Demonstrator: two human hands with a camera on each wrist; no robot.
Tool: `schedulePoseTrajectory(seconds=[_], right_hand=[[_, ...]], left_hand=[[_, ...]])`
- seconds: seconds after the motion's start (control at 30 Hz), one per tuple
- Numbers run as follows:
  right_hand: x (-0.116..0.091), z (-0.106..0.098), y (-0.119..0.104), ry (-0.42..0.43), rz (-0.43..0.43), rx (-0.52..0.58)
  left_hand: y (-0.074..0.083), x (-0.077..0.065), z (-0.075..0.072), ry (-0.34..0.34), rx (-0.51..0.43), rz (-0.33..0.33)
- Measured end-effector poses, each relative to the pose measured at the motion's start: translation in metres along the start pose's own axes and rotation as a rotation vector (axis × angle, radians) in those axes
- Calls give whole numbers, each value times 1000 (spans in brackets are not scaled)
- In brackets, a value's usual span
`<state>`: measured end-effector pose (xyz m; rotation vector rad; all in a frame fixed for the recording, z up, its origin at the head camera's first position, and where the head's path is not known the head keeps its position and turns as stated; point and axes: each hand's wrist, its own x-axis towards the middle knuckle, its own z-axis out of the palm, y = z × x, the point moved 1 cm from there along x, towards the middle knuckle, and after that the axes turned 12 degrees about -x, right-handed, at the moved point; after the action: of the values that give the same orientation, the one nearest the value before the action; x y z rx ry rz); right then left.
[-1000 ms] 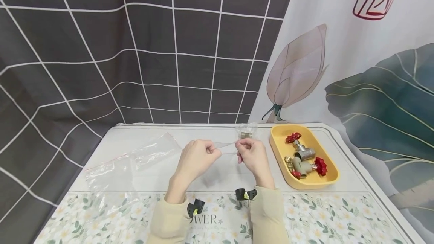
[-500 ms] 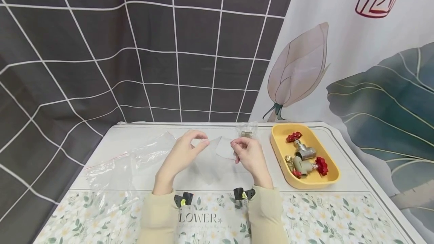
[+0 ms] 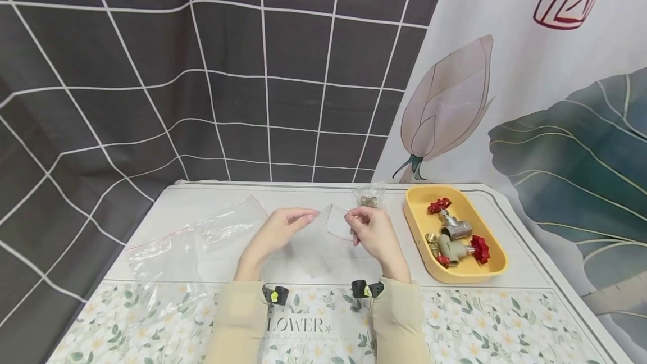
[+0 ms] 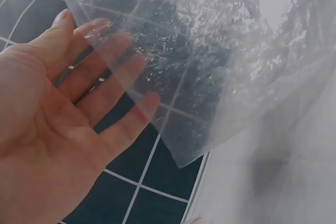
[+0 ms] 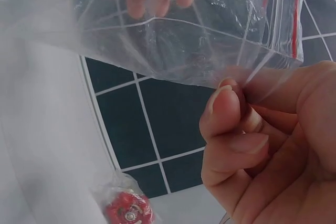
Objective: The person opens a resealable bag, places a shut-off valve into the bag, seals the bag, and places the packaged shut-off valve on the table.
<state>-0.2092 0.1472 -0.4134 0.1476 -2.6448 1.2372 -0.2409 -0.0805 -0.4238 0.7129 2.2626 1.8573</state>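
Observation:
A clear zip-lock bag [image 3: 310,249] with a red line along its mouth hangs between the hands, its mouth gaping. My right hand [image 3: 373,233] pinches it near the mouth between thumb and forefinger; the other fingers curl below, as the right wrist view shows at the bag edge [image 5: 184,69]. On the other side, my left hand [image 3: 284,230] is right at the bag's edge. From the left wrist, its fingers [image 4: 113,98] look extended and spread, their tips lying behind the clear film, while the thumb stands just outside the edge.
At right, a yellow tray [image 3: 422,260] holds valves with red handwheels [image 3: 480,249] and small brass fittings. A small bagged fitting [image 3: 369,201] lies at the table's back. Empty clear bags [image 3: 167,263] lie flat at left, partly over the floral mat [image 3: 505,324].
My left hand has released its pinch on the bag and moved left, then come back a little with fingers straighter. The bag's mouth has widened; my right hand keeps its pinch.

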Motion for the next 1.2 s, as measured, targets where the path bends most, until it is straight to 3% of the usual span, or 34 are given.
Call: schedulePoseTrajectory(seconds=[0.4, 0.73, 1.0, 1.2], right_hand=[[2, 0, 1, -2, -31, -37], [-1, -5, 6, 7, 12, -15], [-4, -20, 9, 9, 50, -19], [-2, -44, 15, -23, 99, -46]], left_hand=[[0, 0, 4, 57, 22, -19], [1, 0, 4, 102, 33, -39], [3, -1, 2, 94, 37, -36], [4, -1, 1, 107, 28, -49]])
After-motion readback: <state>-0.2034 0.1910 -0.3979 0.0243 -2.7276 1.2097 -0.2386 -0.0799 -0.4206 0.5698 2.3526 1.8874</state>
